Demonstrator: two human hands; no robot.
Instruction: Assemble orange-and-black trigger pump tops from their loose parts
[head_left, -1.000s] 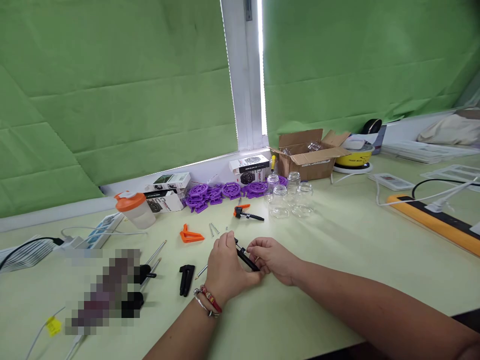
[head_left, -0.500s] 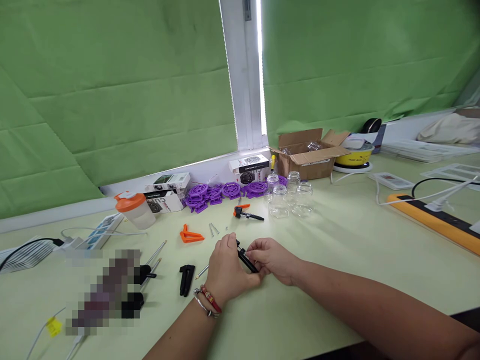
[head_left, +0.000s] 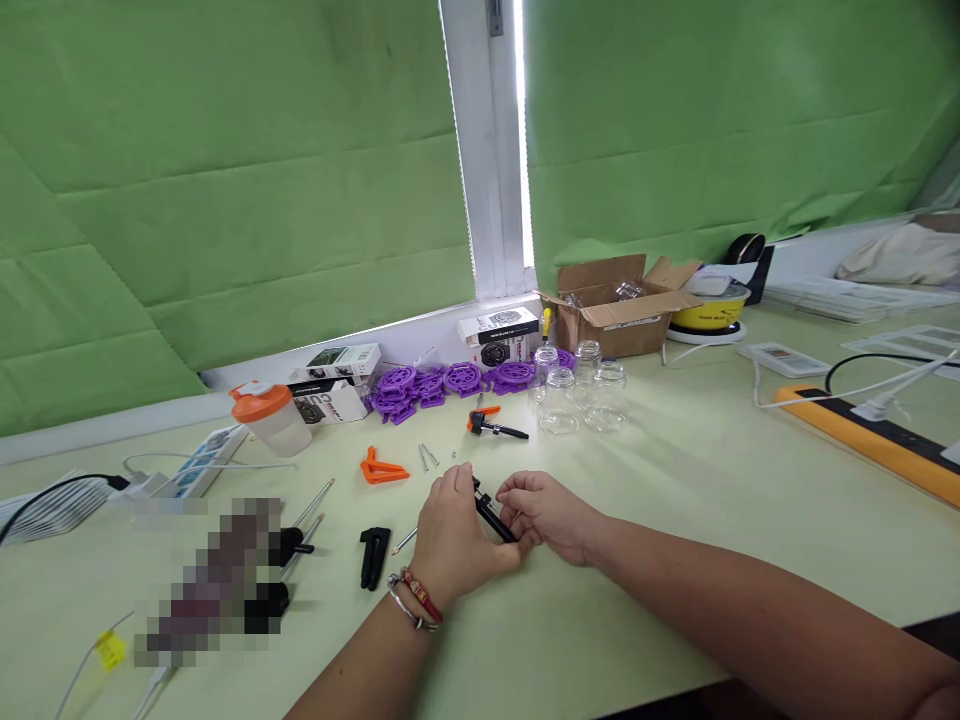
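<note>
My left hand (head_left: 459, 535), with bracelets on its wrist, grips a black elongated part (head_left: 495, 520) low over the table. At the part's right side, the fingers of my right hand (head_left: 544, 515) are pinched together; what they hold, if anything, is too small to name. Left of my hands lie a black folded piece (head_left: 373, 557) and a metal rod (head_left: 405, 541), partly hidden by my left hand. Beyond them rest an orange bracket (head_left: 382, 468), two screws (head_left: 427, 456) and a black and orange assembly (head_left: 495, 427).
Purple parts (head_left: 463, 379), glass jars (head_left: 559, 400) and a cardboard box (head_left: 619, 310) stand at the back. An orange-lidded shaker (head_left: 271, 420) and screwdrivers (head_left: 289, 548) are on the left, a black and orange power strip (head_left: 877, 445) on the right.
The fingertips of my right hand have shifted slightly away from the black part. My left hand keeps its grip in nearly the same place.
</note>
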